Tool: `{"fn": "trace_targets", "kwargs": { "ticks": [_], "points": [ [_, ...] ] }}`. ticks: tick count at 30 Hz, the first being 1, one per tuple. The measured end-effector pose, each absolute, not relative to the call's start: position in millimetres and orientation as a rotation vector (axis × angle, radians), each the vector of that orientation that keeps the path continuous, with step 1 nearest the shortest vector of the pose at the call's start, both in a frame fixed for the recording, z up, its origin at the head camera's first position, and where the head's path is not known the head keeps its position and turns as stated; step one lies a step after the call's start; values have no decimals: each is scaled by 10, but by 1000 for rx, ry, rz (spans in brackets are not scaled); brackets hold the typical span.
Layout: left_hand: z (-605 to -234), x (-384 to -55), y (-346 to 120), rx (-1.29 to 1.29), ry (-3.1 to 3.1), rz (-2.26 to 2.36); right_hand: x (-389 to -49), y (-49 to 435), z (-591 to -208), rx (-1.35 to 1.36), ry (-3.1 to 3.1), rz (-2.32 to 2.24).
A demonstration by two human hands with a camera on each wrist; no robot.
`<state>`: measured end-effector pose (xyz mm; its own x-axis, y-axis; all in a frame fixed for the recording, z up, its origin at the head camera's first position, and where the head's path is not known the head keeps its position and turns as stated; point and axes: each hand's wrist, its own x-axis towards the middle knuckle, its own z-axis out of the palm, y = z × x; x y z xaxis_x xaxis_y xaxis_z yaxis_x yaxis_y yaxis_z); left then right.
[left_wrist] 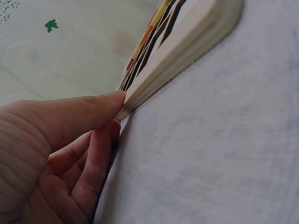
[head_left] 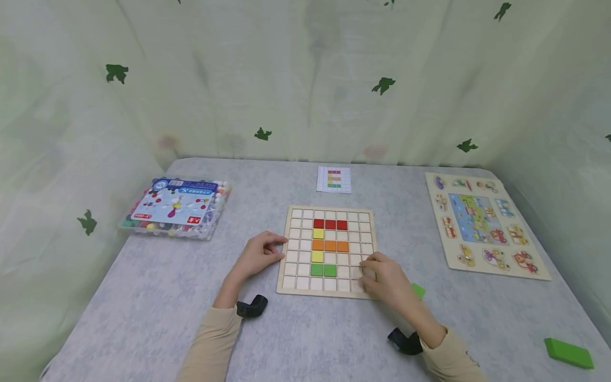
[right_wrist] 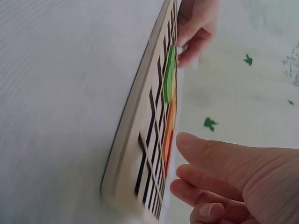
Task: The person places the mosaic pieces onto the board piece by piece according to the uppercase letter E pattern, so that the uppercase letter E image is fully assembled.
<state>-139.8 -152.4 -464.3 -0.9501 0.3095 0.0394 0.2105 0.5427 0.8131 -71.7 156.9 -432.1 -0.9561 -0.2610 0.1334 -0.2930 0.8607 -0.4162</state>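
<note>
A square wooden grid board lies flat in the middle of the table. In its cells sit red tiles, yellow tiles, orange tiles and green tiles; pale squares fill the others. My left hand holds the board's left edge, thumb tip against the rim and fingers curled beside it. Over the lower right part of the board is my right hand. In the right wrist view its thumb and fingers are apart, with nothing seen between them. Partly behind that wrist, a green piece lies on the table.
A card with a coloured pattern lies behind the board. To the left is a clear plastic box of small coloured parts. At the right lies a wooden picture puzzle, with a green block near the front right corner.
</note>
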Motion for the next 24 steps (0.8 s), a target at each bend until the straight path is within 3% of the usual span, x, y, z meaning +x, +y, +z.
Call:
{"fn": "trace_targets", "kwargs": {
  "ticks": [24],
  "points": [
    [-4644, -1394, -1515, 470, 2673, 1369, -407, 2444, -4278, 173, -3026, 596]
  ]
}}
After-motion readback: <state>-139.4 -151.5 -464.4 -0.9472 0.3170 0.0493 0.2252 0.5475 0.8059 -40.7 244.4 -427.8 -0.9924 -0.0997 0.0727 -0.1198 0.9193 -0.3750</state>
